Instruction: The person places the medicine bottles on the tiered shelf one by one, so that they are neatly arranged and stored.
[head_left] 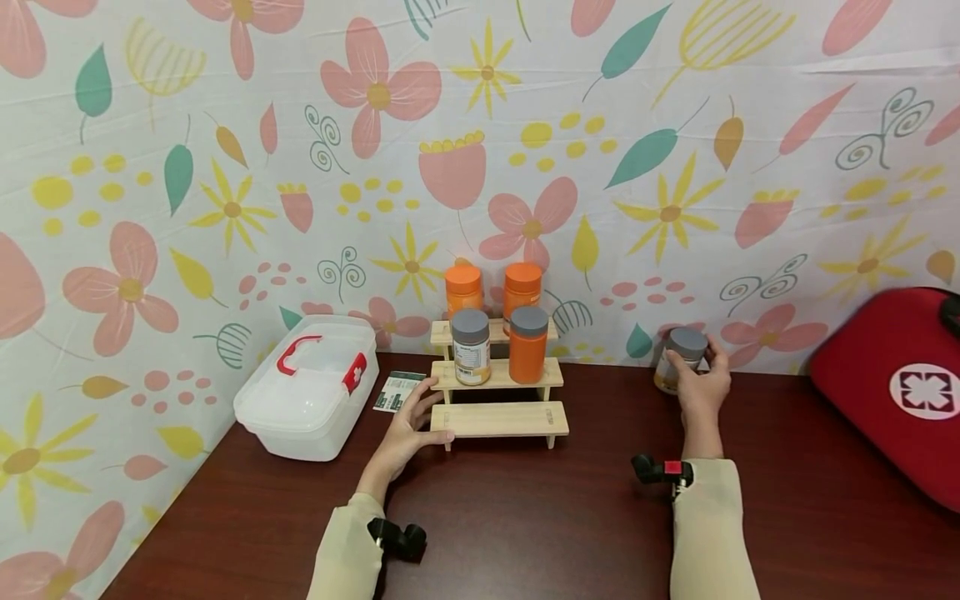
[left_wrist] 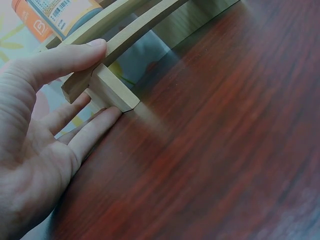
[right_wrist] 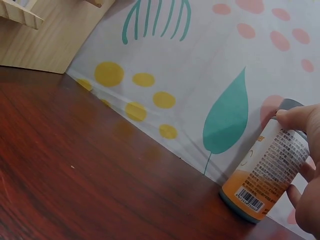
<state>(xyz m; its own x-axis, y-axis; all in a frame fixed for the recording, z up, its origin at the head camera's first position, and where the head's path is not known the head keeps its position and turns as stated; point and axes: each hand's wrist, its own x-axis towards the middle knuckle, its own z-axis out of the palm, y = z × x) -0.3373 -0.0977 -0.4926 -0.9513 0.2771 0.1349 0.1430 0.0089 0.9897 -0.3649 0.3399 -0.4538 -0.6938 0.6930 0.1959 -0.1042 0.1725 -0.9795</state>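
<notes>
A three-tier wooden stand (head_left: pixel 498 419) stands near the wall. My left hand (head_left: pixel 408 429) grips its left end; in the left wrist view the thumb (left_wrist: pixel 75 57) lies on the lowest shelf's edge and the fingers are by a leg. Two orange-lidded bottles (head_left: pixel 522 287) stand on the top tier. The middle tier holds a grey-lidded white-labelled bottle (head_left: pixel 471 354) and a grey-lidded orange bottle (head_left: pixel 527 354). At the right, my right hand (head_left: pixel 703 392) holds another grey-lidded bottle (right_wrist: pixel 267 172), whose base appears to be on the table by the wall.
To the left sits a white translucent box (head_left: pixel 307 408) with a red handle. A green-and-white card (head_left: pixel 397 390) lies between box and stand. A red bag (head_left: pixel 870 367) with a white emblem occupies the right side. The flowered wall covering (head_left: pixel 285 167) rises behind the dark table (head_left: pixel 540 525).
</notes>
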